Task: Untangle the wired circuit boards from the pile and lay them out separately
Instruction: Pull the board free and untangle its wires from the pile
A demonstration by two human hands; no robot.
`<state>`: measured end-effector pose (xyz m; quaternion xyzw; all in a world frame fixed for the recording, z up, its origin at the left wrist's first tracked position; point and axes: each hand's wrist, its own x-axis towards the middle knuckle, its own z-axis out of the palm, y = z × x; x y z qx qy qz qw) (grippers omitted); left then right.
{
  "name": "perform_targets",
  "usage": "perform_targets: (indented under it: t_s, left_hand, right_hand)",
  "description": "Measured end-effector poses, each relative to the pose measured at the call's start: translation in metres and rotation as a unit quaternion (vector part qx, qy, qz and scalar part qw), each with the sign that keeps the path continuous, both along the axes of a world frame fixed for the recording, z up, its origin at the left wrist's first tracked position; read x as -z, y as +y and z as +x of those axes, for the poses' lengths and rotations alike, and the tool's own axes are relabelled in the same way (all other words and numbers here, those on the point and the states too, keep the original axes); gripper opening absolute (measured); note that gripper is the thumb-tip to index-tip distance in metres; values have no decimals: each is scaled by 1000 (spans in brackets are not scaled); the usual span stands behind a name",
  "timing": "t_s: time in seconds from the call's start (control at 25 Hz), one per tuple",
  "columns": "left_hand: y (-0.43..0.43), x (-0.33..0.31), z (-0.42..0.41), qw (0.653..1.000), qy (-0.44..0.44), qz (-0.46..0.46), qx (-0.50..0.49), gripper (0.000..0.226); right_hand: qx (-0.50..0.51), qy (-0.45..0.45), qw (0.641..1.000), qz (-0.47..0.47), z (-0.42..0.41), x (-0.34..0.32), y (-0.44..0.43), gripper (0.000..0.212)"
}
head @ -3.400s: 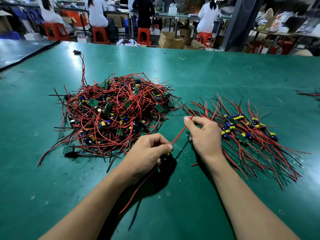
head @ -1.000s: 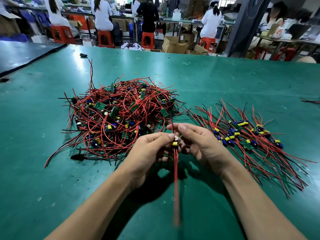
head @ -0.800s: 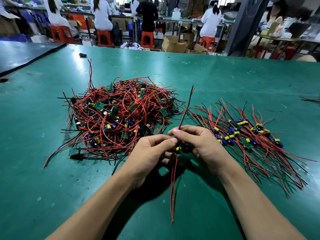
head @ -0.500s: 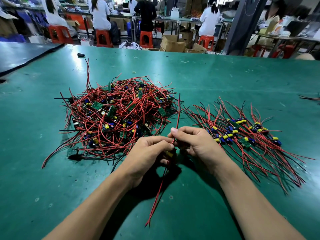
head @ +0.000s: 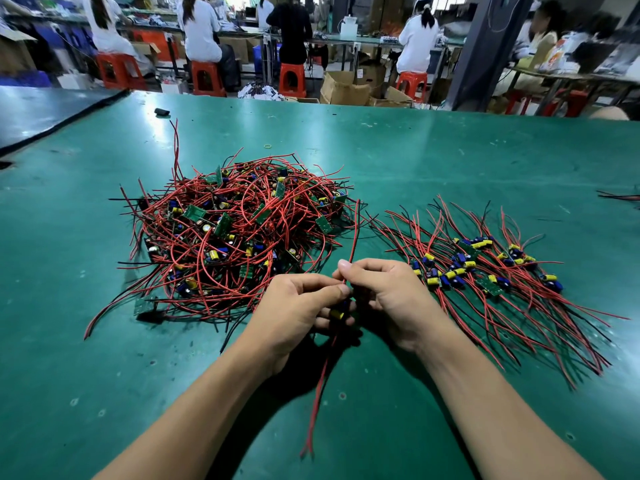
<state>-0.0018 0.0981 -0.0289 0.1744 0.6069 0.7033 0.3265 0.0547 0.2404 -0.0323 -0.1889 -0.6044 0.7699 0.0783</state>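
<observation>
Between the left hand (head: 298, 308) and right hand (head: 389, 299), both pinching it, one wired circuit board (head: 336, 314) hangs seemingly clear of the pile (head: 235, 237) beyond the left hand, so next it wants laying beside the row (head: 502, 271) past the right hand.

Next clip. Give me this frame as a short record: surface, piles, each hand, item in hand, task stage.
surface: green table
left of hands: tangled pile of boards with red and black wires
right of hands: sorted boards, spread out, wires fanned
left hand: grips held board; only its yellow part shows
right hand: pinches upper wire rising from that board
lower wires: trail toward the viewer
stage: one board in hand, not yet laid down
</observation>
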Motion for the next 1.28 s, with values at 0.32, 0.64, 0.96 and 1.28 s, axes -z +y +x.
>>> perform_targets:
  t_s: [0.32, 0.64, 0.96, 1.28]
  left_hand:
    - [1, -1, 1, 999, 6, -15, 30, 12]
    - [0, -1, 1, 999, 24, -31, 30, 10]
    - [-1, -3, 3, 998, 28, -41, 35, 11]
    - [-1, 1, 1, 1000, -2, -19, -16, 10]
  right_hand:
    - [142, 30, 982, -124, -11, 1, 20, 25]
    - [167, 63, 951, -252, -9, -10, 28, 33]
    - [179, 93, 936, -288, -6, -8, 38, 23]
    - [80, 33, 996, -14, -2, 3, 17, 52]
